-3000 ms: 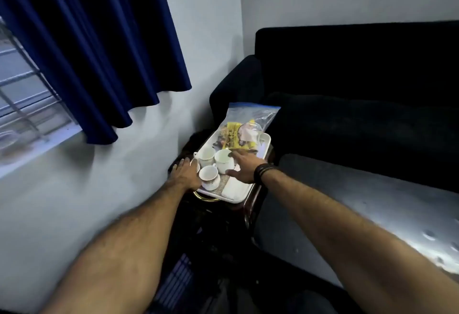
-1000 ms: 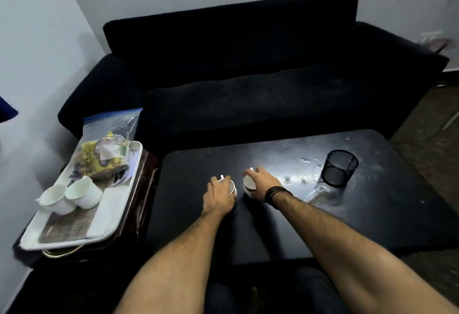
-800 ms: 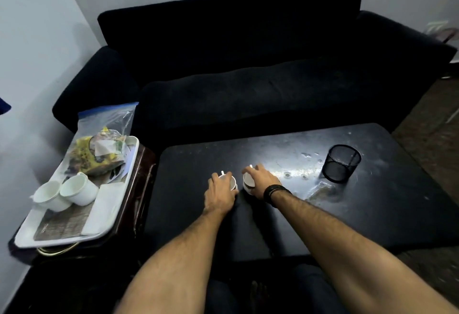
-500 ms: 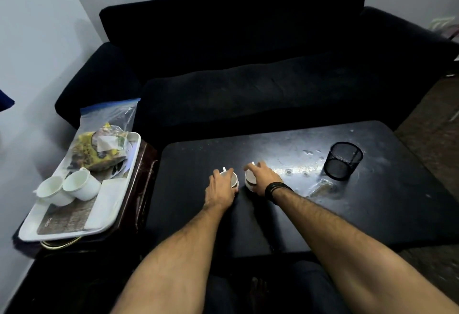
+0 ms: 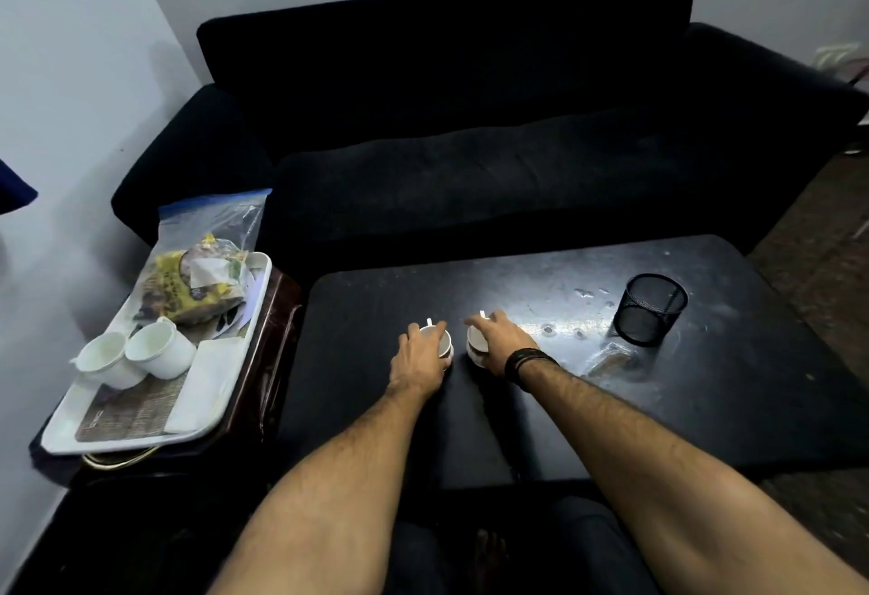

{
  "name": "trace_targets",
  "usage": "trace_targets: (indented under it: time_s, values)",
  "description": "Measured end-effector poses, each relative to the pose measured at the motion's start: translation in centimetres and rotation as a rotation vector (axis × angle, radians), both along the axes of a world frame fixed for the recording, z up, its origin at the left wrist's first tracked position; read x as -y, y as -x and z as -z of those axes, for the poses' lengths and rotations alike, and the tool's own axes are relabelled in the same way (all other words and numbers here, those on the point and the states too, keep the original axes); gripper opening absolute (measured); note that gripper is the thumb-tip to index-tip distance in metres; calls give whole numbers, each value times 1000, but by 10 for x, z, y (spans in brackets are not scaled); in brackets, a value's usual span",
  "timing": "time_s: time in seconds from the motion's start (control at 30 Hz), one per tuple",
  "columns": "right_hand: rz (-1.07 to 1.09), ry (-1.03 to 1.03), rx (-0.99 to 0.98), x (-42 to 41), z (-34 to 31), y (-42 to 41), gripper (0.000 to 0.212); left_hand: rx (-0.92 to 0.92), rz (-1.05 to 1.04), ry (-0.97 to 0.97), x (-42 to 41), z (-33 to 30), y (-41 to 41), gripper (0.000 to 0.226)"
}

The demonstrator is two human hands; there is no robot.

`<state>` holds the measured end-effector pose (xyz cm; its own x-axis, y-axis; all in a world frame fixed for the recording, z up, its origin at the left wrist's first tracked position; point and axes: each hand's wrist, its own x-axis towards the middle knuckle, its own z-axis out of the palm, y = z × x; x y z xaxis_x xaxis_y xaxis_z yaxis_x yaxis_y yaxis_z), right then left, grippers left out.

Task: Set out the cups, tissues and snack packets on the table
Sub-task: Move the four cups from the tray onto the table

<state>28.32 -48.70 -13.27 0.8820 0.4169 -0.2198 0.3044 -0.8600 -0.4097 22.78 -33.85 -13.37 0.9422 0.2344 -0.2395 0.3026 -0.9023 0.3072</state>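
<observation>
Both hands are gripping cups at frame centre on the black table (image 5: 541, 406): left hand (image 5: 418, 357) curling around the left cup (image 5: 441, 339), right hand (image 5: 499, 342) around the right cup (image 5: 475, 341).

A: Items under the hands?
B: Two cups, glossy white ceramic by the look: one (image 5: 442, 341) under the left hand (image 5: 420, 356), one (image 5: 476, 340) under the right hand (image 5: 498, 342). Table (image 5: 517, 406): dark, semi-gloss, scuffed beyond the right hand.
A: Right of the right hand?
B: Black wire-mesh pot (image 5: 650, 309), metal.
A: Left of the left hand?
B: Smooth white plastic tray (image 5: 61, 439); clear glossy plastic bag (image 5: 211, 237). Beyond both hands, sofa (image 5: 470, 100): black matt cloth.
</observation>
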Motion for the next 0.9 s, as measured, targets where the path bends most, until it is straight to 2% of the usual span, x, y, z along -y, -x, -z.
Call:
trace_targets:
  time_s: [0.07,0.17,0.27,0.37,0.67,0.9]
  values:
    - [-11,22,-3,1,-1,0,59,-5,-2,0,-1,0,3,75]
    - [-7,86,28,1,-8,0,79,48,6,-72,-4,-5,8,91]
    - [-17,110,70,-3,-25,-2,94,130,11,-111,-15,-18,11,83]
    - [-41,104,72,-18,-46,0,102,131,-10,-129,-35,-37,16,77]
    - [-249,67,122,-135,-97,43,86,149,-164,-201,-136,-99,82,77]
    - [-478,23,125,-260,-103,94,79,177,-348,-265,-240,-107,152,69]
